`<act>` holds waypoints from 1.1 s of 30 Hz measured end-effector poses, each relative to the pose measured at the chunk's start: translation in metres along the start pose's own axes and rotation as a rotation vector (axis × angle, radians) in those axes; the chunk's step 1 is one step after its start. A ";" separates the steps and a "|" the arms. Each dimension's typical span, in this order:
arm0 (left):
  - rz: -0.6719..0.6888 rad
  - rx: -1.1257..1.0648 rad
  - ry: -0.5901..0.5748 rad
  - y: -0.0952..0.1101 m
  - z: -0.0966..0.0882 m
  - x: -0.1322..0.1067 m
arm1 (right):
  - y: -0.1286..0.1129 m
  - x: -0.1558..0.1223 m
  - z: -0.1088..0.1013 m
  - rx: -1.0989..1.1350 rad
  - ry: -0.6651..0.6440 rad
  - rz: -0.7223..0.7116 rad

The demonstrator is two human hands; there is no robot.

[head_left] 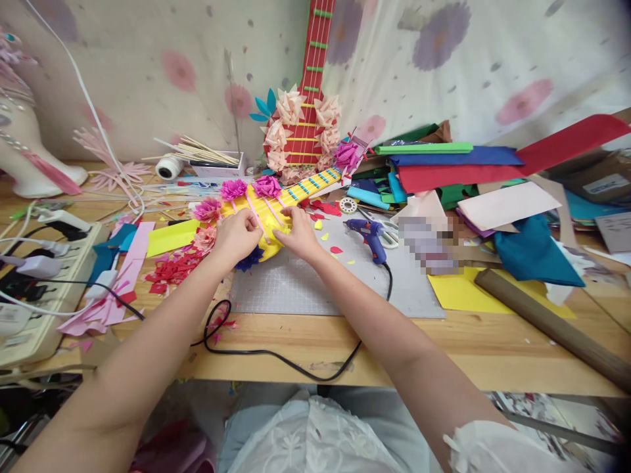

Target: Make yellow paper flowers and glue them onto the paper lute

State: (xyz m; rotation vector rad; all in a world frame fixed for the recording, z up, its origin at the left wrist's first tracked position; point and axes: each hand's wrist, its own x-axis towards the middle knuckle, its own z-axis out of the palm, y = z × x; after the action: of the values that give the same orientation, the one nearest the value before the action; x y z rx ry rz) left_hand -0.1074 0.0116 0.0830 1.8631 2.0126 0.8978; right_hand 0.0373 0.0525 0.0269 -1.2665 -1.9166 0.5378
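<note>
A yellow paper guitar with blue frets and pink strips lies tilted on the desk, its neck pointing to the upper right. Purple-pink paper flowers sit along its upper edge, and a dark blue one is at its lower edge. My left hand is closed on the left side of the body, fingers curled, partly hiding it. From the right, my right hand holds the body with thumb and fingers on either side of crumpled yellow paper. What lies under my fingertips is hidden.
A blue glue gun lies on the grey cutting mat, its black cord looping forward. A red flowered guitar stands behind. Scissors, coloured paper and a cardboard tube are at right; a power strip is at left.
</note>
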 end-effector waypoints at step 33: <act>-0.095 0.118 -0.200 0.005 0.017 -0.002 | -0.002 0.000 -0.003 0.026 0.001 0.006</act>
State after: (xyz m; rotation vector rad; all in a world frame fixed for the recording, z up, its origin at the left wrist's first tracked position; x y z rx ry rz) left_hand -0.0932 0.0142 0.0719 1.8188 2.0485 0.5553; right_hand 0.0381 0.0517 0.0304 -1.2565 -1.8999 0.5634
